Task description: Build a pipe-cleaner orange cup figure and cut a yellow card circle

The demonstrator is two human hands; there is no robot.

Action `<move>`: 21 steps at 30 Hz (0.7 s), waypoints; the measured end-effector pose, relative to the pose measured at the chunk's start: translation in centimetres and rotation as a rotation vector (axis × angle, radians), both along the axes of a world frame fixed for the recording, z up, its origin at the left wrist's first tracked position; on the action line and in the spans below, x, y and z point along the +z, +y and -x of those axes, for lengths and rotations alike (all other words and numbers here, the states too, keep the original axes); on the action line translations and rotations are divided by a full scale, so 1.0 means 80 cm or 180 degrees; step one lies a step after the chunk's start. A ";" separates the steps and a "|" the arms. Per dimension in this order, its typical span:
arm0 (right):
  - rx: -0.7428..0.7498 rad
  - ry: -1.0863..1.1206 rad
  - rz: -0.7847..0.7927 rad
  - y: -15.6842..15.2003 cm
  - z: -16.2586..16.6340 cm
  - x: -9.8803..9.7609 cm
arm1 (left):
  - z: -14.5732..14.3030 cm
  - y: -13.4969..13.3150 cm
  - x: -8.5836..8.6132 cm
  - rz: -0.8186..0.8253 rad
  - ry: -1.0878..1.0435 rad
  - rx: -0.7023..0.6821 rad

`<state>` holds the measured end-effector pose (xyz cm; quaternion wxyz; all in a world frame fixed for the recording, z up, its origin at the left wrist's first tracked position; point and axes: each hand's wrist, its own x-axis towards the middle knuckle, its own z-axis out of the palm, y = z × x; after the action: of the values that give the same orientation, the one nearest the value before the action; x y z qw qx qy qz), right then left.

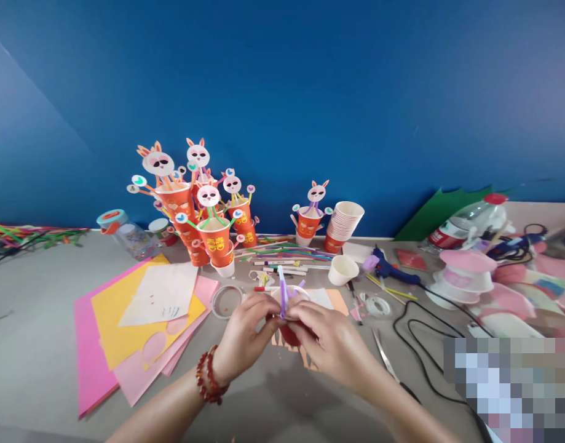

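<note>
Both my hands meet at a red paper cup (290, 335) in the middle of the view. Purple pipe cleaners (283, 295) stand up at its rim. My left hand (252, 335) pinches at the rim where a purple strip bends, its fingertips closed. My right hand (326, 335) wraps its fingers around the cup's right side. Much of the cup is hidden behind my fingers. Under the hands lie cut scraps of orange paper (310, 360) and a larger orange sheet (338, 301).
Rabbit-faced red cups (215, 240) stand at back left, another (310, 221) beside stacked paper cups (344, 221). A blue glue gun (393, 269), its black cord (414, 354) and scissors (387, 357) lie right. Coloured paper sheets (102, 326) and a tape roll (227, 301) lie left.
</note>
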<state>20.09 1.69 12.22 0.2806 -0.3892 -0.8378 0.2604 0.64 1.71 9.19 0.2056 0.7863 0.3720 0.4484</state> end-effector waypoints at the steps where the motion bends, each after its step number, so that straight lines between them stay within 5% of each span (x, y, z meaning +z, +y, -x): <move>1: -0.0021 -0.0004 -0.0049 0.001 -0.001 -0.001 | 0.000 0.001 -0.003 0.0003 -0.0018 -0.0011; 7: -0.0274 0.0118 -0.0248 0.000 0.003 -0.005 | 0.005 0.000 -0.021 -0.0127 -0.0191 0.0314; 11: -0.0342 0.0143 -0.0332 -0.003 0.013 -0.010 | 0.001 0.002 -0.039 0.0732 -0.0661 -0.0162; 15: -0.0553 0.0285 -0.0849 -0.014 0.014 -0.005 | -0.006 0.002 -0.053 0.1746 -0.1820 -0.0626; 21: -0.1220 0.1347 -0.1269 -0.021 -0.023 -0.015 | -0.003 0.001 -0.073 0.2620 -0.3065 -0.1021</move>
<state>21.93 0.00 11.02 0.5625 -0.4144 -0.7071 0.1092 0.89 1.82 3.36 0.6978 0.4003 0.2578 0.5352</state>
